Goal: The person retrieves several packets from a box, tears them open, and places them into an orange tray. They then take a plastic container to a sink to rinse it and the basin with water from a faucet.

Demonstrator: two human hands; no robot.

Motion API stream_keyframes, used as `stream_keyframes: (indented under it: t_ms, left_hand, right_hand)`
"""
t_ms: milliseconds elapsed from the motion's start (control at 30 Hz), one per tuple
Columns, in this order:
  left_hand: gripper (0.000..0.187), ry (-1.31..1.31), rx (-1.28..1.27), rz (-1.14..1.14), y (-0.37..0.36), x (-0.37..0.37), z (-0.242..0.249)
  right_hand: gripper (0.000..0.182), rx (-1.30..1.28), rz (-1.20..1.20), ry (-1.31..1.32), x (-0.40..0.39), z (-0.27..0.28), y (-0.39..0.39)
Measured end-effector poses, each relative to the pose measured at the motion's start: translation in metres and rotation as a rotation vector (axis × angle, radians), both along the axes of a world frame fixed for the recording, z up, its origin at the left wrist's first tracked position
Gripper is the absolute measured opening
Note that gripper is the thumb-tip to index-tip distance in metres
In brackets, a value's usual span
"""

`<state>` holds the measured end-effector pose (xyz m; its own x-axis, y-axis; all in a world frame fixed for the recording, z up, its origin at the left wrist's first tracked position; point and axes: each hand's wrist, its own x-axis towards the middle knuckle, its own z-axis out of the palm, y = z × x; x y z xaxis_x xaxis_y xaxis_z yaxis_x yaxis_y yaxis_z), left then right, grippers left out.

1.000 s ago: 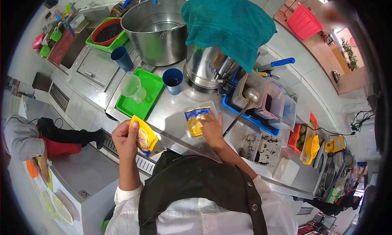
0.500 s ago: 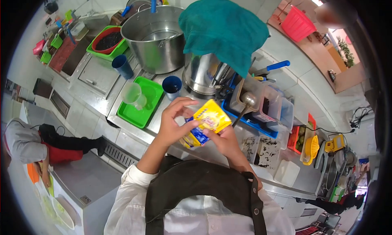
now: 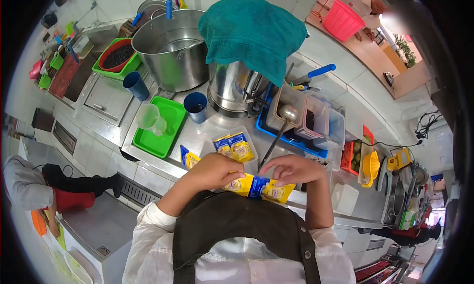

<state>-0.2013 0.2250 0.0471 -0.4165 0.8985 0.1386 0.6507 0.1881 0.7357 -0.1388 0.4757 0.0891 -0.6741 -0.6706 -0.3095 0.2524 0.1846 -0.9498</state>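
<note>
A strip of yellow and blue sachets stretches across the counter's front edge, close to my apron. My left hand is closed on its left end, thumb and fingers pinched together. Above the strip's right part, my right hand has its fingers bent and apart, with nothing visible in them. Just beyond, a clear plastic container holds more yellow and blue sachets. Another sachet sticks out left of my left hand, partly hidden by it. A ladle slants between the container and my right hand.
Farther left are a green tray with a clear cup and two blue cups. A large steel pot and a steel vessel under a teal cloth stand behind. Plastic bins sit in a blue tray. People work nearby.
The sachets moved from in front of my chest down to the counter edge and are spread into a strip. My right hand let go and lifted off. The container of sachets came into view.
</note>
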Motion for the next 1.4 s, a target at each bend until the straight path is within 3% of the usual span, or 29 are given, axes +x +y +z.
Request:
stream_keyframes:
  t_ms: [33,133,233,300,333,367,400,433,567,633,667,700,767,800,833,900,1033,1100,1133,1167,1300,1367,1400]
  left_hand:
    - [0.011,0.054,-0.033,-0.035,-0.001,0.004,0.002]
    - [0.013,0.014,-0.001,0.011,-0.016,0.009,0.0]
    - [0.011,-0.101,0.009,0.082,-0.033,0.017,-0.004]
    - [0.006,-0.241,0.186,0.236,-0.043,0.022,-0.007]
    - [0.005,-0.215,0.283,0.375,-0.059,0.02,-0.026]
    - [0.007,-0.459,0.282,0.622,-0.08,0.017,-0.029]
    - [0.011,-0.555,0.509,0.873,-0.103,0.01,-0.041]
    - [0.014,-0.503,0.546,1.03,-0.122,0.002,-0.035]
    - [0.016,-0.399,0.613,1.032,-0.138,0.001,-0.011]
    - [0.016,-0.421,0.71,1.05,-0.13,0.001,-0.016]
    - [0.015,-0.444,0.722,1.082,-0.122,0.002,-0.018]
    - [0.015,-0.528,0.719,1.119,-0.117,0.005,-0.018]
    - [0.015,-0.586,0.729,1.07,-0.1,0.009,-0.023]
    - [0.014,-0.626,0.706,1.029,-0.088,0.011,-0.022]
    - [0.014,-0.667,0.686,0.981,-0.074,0.012,-0.021]
    - [0.013,-0.641,0.596,0.826,-0.047,0.014,-0.018]
    - [0.015,-0.531,0.439,0.628,-0.024,0.001,-0.017]
    - [0.025,-0.454,0.61,0.476,-0.015,-0.007,-0.018]
    - [0.032,-0.317,0.382,0.338,-0.025,-0.011,-0.036]
    - [0.032,-0.654,0.243,0.263,-0.024,-0.006,-0.04]
    - [0.022,-0.564,0.194,0.245,-0.018,-0.004,-0.045]
    - [0.024,-0.376,0.054,0.166,-0.018,-0.007,-0.03]
    - [0.026,-0.288,0.014,0.146,-0.018,-0.005,-0.022]
  right_hand:
    - [0.033,0.379,0.148,0.057,-0.004,0.003,-0.016]
    - [0.018,0.278,0.145,0.276,0.002,-0.029,-0.044]
    - [0.019,0.283,0.085,0.415,-0.002,-0.031,-0.052]
    - [0.019,0.221,-0.031,0.455,-0.006,-0.035,-0.049]
    - [0.019,0.166,-0.155,0.499,-0.008,-0.037,-0.043]
    - [0.019,0.107,-0.399,0.318,-0.01,-0.043,-0.032]
    - [0.018,0.049,-0.638,0.13,-0.013,-0.052,-0.022]
    - [0.018,0.053,-0.636,0.125,-0.022,-0.065,-0.02]
    - [0.024,0.306,-0.62,0.386,-0.064,-0.129,-0.039]
    - [0.029,0.338,-0.579,0.383,-0.076,-0.195,-0.057]
    - [0.033,0.626,-0.592,0.552,-0.074,-0.191,-0.062]
    - [0.033,0.615,-0.583,0.562,-0.076,-0.187,-0.066]
    - [0.033,0.209,-0.753,0.395,-0.067,-0.166,-0.078]
    - [0.031,0.003,-0.682,0.133,-0.06,-0.127,-0.085]
    - [0.031,0.004,-0.69,0.123,-0.051,-0.104,-0.095]
    - [0.028,-0.274,-0.473,0.196,-0.034,-0.072,-0.11]
    - [0.025,-0.069,-0.433,0.103,-0.016,-0.035,-0.099]
    - [0.022,-0.112,-0.7,0.138,-0.009,-0.018,-0.083]
    - [0.022,-0.114,-0.708,0.137,-0.004,-0.018,-0.074]
    - [0.02,-0.084,-0.8,0.131,0.0,-0.018,-0.063]
    - [0.017,-0.145,-1.035,0.132,0.02,-0.044,-0.038]
    - [0.026,-0.189,-1.022,0.038,0.031,-0.054,-0.021]
    - [0.033,-0.363,-0.838,-0.015,0.033,-0.05,-0.012]
